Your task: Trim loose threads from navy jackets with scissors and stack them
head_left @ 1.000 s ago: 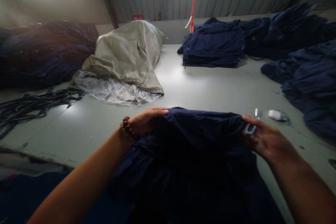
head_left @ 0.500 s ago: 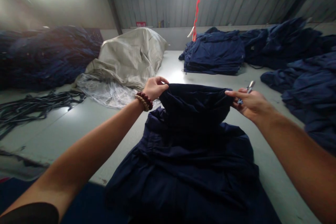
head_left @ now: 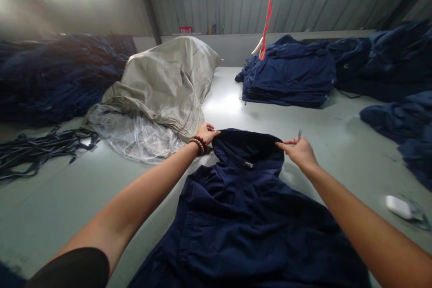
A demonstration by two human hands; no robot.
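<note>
A navy blue hooded garment [head_left: 243, 216] lies spread on the grey table [head_left: 320, 121] in front of me, its hood [head_left: 249, 148] at the far end. My left hand [head_left: 207, 134], with a bead bracelet at the wrist, pinches the hood's left edge. At the hood's right edge my right hand [head_left: 297, 149] grips the cloth and also holds small metal snips [head_left: 299, 135], whose tip sticks up above the fingers.
A grey cover over clear plastic [head_left: 162, 90] sits at the left back. Folded navy garments [head_left: 290, 76] are stacked behind, more piles [head_left: 401, 121] at right and far left. Dark straps [head_left: 37, 148] lie at left. A small white object [head_left: 400, 207] lies near right. A red ribbon [head_left: 268, 13] hangs overhead.
Both hands have carried the hood farther away and laid it down flat on the table; the garment now lies stretched out, and my arms are extended.
</note>
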